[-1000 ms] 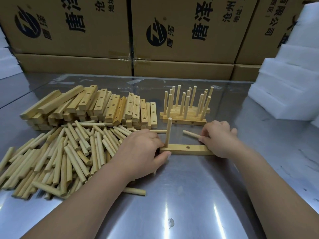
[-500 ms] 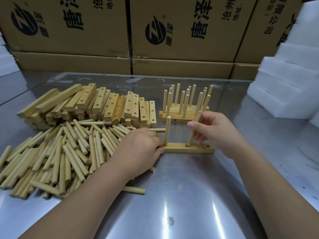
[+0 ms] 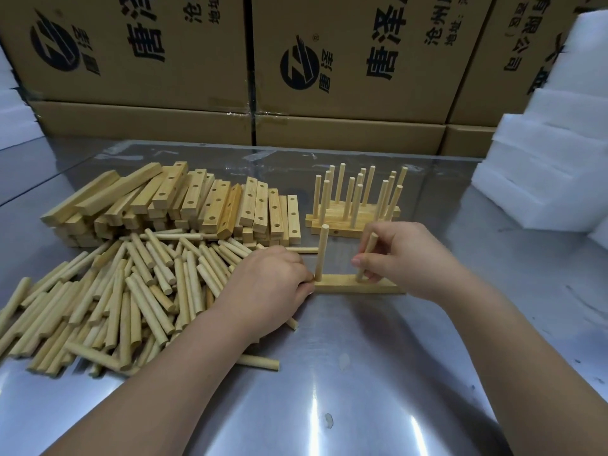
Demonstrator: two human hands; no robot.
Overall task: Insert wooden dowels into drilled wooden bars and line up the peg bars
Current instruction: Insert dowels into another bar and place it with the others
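A drilled wooden bar [image 3: 345,286] lies flat on the steel table in front of me. One dowel [image 3: 321,251] stands upright in its left hole. My right hand [image 3: 406,258] pinches a second dowel [image 3: 368,255], which stands slightly tilted in the middle hole. My left hand [image 3: 271,287] holds the bar's left end with curled fingers. Behind, several finished peg bars [image 3: 353,215] stand lined up together. A heap of loose dowels [image 3: 131,291] lies to the left, with a stack of drilled bars [image 3: 184,205] behind it.
Cardboard boxes [image 3: 345,60] form a wall along the table's far edge. White foam blocks [image 3: 552,159] are stacked at the right. A stray dowel [image 3: 258,362] lies near my left forearm. The shiny steel table [image 3: 329,390] reaches toward me.
My right hand lifted a dowel lying behind the bar, turned it upright and set it into the middle hole. My left hand stayed at the bar's left end.
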